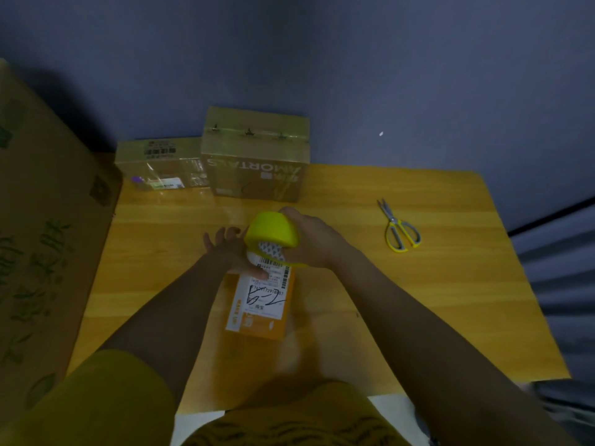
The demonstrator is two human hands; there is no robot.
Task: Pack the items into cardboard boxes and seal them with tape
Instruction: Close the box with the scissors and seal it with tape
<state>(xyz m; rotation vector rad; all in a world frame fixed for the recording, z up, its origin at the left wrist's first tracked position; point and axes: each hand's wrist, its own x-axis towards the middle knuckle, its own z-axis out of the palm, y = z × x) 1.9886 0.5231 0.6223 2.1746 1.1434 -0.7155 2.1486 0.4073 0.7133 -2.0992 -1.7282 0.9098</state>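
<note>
A small orange cardboard box (pixel 257 320) with a white shipping label lies in the middle of the wooden table (pixel 418 300). My right hand (pixel 317 243) grips a yellow tape dispenser (pixel 273 231) at the box's far end. My left hand (pixel 233 252) rests on the far end of the box beside the dispenser, thumb on the label and fingers spread. Two taped cardboard boxes stand at the back: a low one (pixel 161 164) on the left and a taller printed one (pixel 257 156) next to it.
Yellow-handled scissors (pixel 399 228) lie on the table to the right. A large cardboard carton (pixel 42 239) stands against the table's left side. A grey-blue wall runs behind the table. Dark fabric (pixel 560 278) lies past the right edge.
</note>
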